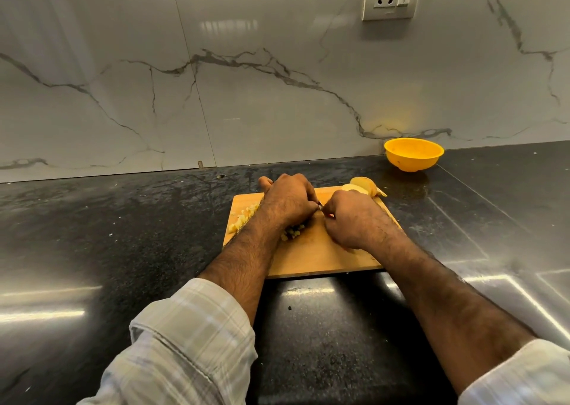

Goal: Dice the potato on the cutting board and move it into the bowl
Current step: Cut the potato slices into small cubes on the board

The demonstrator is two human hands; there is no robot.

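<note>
Both hands curl close together over the wooden cutting board (311, 256), the left hand (288, 201) steadying potato dice (291, 233), the right hand (351, 219) apparently gripping a knife, the yellow bowl (413, 154) waiting well beyond the right hand.

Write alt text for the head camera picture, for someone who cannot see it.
Two hands, left hand and right hand, work close together over a wooden cutting board on a dark counter, with diced potato at its left. Uncut potato pieces lie at the far edge; a yellow bowl stands beyond by the marble wall.
</note>
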